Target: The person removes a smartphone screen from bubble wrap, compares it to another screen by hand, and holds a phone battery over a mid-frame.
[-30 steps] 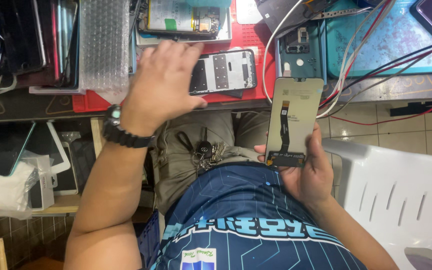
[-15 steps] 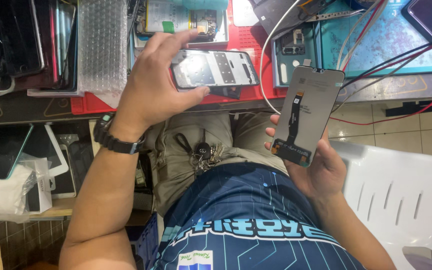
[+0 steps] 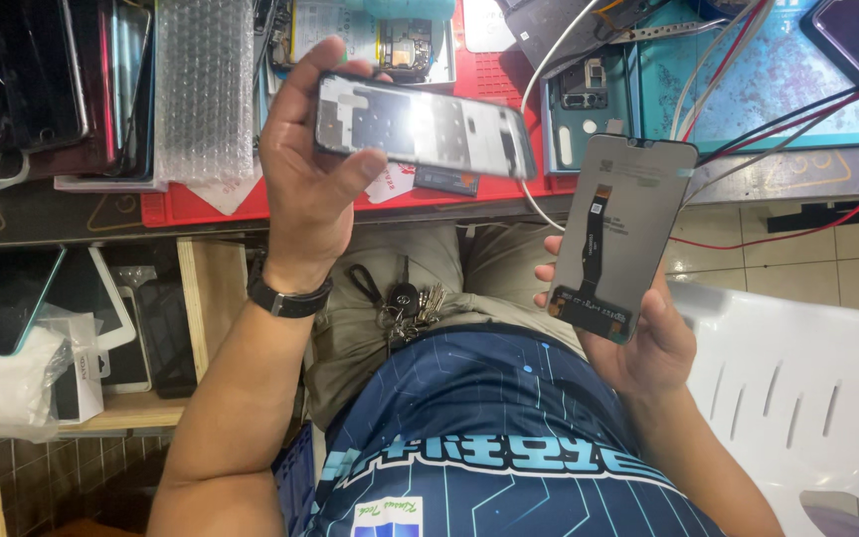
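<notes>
My left hand (image 3: pixel 312 184) grips one end of a bare phone frame (image 3: pixel 425 125) and holds it level above the red work mat (image 3: pixel 251 204). My right hand (image 3: pixel 648 343) holds a replacement phone screen (image 3: pixel 620 234) upright over my lap, its grey back side up, with a black flex cable running down the middle. The two parts are apart, the frame higher and to the left of the screen. A black watch sits on my left wrist.
A roll of bubble wrap (image 3: pixel 203 88), stacked phones (image 3: pixel 42 80), an opened phone (image 3: pixel 390 35) and a blue mat (image 3: pixel 777 85) with red, black and white wires lie on the bench. A bunch of keys (image 3: pixel 405 303) hangs at my waist. A white plastic chair (image 3: pixel 797 388) stands to my right.
My left hand picked the phone frame up off the red mat and raised it, turning it toward me. My right hand shifted the screen slightly to the right.
</notes>
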